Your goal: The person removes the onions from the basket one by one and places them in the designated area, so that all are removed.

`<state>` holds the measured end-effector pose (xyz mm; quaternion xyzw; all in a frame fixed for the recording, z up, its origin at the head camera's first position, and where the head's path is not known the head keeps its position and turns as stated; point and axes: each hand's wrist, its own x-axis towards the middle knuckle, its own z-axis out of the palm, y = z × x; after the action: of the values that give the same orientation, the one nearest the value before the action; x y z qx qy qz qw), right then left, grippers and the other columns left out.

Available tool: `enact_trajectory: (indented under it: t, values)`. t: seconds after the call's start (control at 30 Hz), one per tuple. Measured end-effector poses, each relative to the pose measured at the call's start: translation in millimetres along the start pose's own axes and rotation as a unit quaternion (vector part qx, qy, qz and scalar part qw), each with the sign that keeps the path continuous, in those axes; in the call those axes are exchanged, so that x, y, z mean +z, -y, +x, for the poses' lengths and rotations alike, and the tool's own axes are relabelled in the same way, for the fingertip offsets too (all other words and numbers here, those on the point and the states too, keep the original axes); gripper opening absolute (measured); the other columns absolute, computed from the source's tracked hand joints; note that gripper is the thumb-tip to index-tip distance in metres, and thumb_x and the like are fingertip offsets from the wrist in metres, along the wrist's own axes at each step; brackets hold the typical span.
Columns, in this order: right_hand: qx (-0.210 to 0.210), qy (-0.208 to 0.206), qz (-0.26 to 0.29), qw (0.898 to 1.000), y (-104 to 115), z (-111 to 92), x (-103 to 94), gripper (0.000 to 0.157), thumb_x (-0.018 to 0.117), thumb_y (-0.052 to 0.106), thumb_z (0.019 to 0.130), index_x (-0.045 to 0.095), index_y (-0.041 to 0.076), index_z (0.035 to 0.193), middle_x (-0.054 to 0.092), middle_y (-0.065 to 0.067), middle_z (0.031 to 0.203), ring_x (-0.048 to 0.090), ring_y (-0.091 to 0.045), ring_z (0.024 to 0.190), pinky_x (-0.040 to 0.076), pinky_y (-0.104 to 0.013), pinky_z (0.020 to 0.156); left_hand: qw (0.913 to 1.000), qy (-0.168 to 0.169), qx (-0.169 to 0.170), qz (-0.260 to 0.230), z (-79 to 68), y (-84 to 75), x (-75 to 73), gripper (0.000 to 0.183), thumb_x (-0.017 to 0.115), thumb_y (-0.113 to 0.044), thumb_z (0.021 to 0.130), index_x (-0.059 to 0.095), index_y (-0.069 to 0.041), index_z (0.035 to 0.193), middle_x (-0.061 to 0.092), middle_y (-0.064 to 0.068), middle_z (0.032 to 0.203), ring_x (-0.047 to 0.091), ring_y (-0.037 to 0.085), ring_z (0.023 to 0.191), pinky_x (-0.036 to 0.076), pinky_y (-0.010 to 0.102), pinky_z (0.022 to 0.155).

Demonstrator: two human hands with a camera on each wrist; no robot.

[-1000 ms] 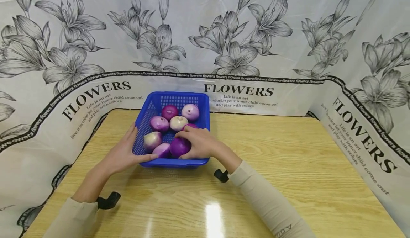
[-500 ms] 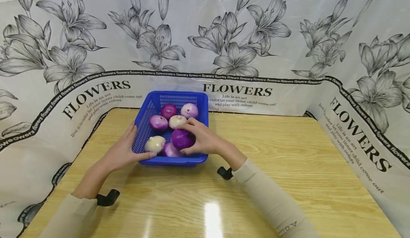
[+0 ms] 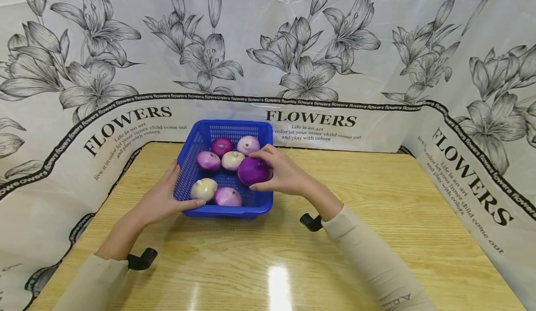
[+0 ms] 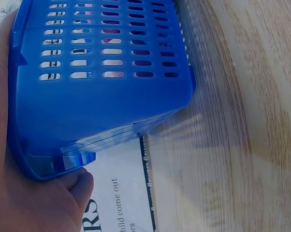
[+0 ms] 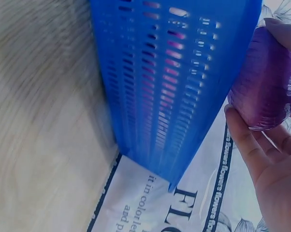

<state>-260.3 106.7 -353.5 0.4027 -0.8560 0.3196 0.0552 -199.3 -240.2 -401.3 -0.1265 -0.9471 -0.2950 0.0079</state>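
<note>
A blue plastic basket [image 3: 226, 211] with slotted walls stands at the back of the table. My left hand [image 3: 159, 202] holds its near left corner, thumb along the front rim and fingers along the left side; the left wrist view shows the fingers [image 4: 80, 188] bent at the rim. With thumb and fingers, my right hand [image 3: 290, 174] grips a dark purple onion [image 3: 252, 170] at the basket's right rim. In the right wrist view this onion [image 5: 266, 79] appears at rim height. Inside lie a whitish onion [image 3: 204, 190], a pale purple onion [image 3: 228, 196] and several others behind them.
The wooden table [image 3: 377, 218] spreads in front and to the right of the basket. White cloth [image 3: 314, 78] with flower prints hangs behind and at the sides. Black camera mounts [image 3: 142, 259] sit at both wrists.
My right hand has lifted the dark purple onion from the front of the basket and carried it right to the rim. The whitish and pale purple onions at the front shifted. The left hand stays.
</note>
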Motion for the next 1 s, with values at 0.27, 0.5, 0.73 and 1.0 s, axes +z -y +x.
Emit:
enact_trajectory:
  t: [0.27,0.5,0.73,1.0]
  values:
    - [0.012,-0.012,-0.003,1.0,-12,-5,-13.5,0.071,0.093,0.031,0.075,0.063,0.009,0.135,0.056,-0.005,0.117,0.057,-0.018,0.1,0.056,-0.032,0.082,1.0,-0.001,-0.002,0.007,0.0,0.8,-1.0,0.132,0.074,-0.07,0.08,-0.003,-0.003,0.163,-0.008,0.014,0.171,0.011,0.048,0.154,0.022,0.068,0.118]
    - [0.033,-0.025,-0.013,0.999,-24,-12,-25.3,0.072,0.093,0.033,0.075,0.063,0.009,0.136,0.059,-0.007,0.122,0.055,-0.022,0.106,0.058,-0.035,0.08,0.9999,-0.001,-0.005,0.011,1.1,3.9,0.8,0.132,0.075,-0.07,0.08,0.0,0.001,0.163,-0.008,0.015,0.171,0.012,0.048,0.153,0.021,0.067,0.119]
    - [0.056,-0.023,-0.006,0.998,-36,-15,-33.0,0.074,0.093,0.031,0.075,0.061,0.009,0.138,0.059,-0.007,0.122,0.059,-0.02,0.105,0.059,-0.032,0.078,0.9999,0.001,-0.005,0.009,1.9,3.9,0.6,0.132,0.075,-0.069,0.08,-0.001,0.0,0.163,-0.007,0.016,0.171,0.012,0.048,0.154,0.021,0.067,0.119]
    - [0.079,-0.02,0.0,0.997,-53,-18,-37.6,0.078,0.093,0.029,0.076,0.058,0.013,0.144,0.058,-0.007,0.116,0.059,-0.022,0.105,0.06,-0.034,0.079,0.9999,0.003,-0.009,0.004,1.9,4.5,0.6,0.133,0.075,-0.071,0.079,-0.002,0.0,0.163,-0.006,0.017,0.171,0.01,0.046,0.155,0.019,0.065,0.121]
